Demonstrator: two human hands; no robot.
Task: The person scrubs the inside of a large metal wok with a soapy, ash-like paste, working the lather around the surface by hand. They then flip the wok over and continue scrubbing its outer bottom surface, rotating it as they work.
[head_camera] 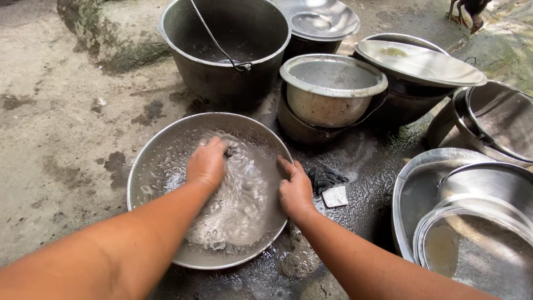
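A wide, shallow steel basin [152,172] lies on the wet ground in front of me, its inside covered with soapy foam. My left hand [207,162] presses down inside the basin on a dark scrubber that is mostly hidden under the fingers. My right hand [295,189] grips the basin's right rim, thumb over the edge.
A dark rag [325,178] and a pale soap piece [335,196] lie just right of the basin. Behind stand a large bucket [222,66], a steel bowl [331,89] stacked on a pot, and lidded pots [419,64]. More steel pans [466,216] crowd the right. A chicken [469,11] stands at the top right.
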